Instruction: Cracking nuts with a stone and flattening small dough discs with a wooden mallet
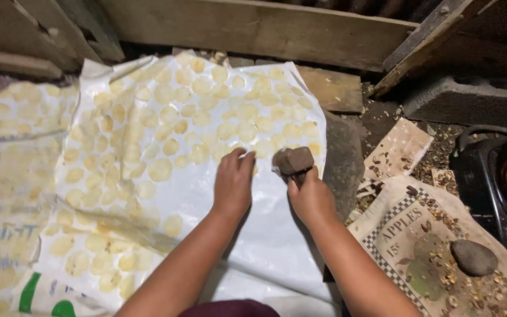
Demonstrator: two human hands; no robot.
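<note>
The right hand (311, 196) is clenched around a brown block (293, 160) beside the white sheet (265, 235); the block looks hard, heavy, best gripped low. The left hand (233, 183) presses pale discs (159, 169), fingers together.

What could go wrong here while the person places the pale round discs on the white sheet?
1. The brown wooden mallet in the right hand might strike the left hand, which rests close beside it.
2. The pale yellow flattened discs lie crowded, some touching, so they may stick together.
</note>
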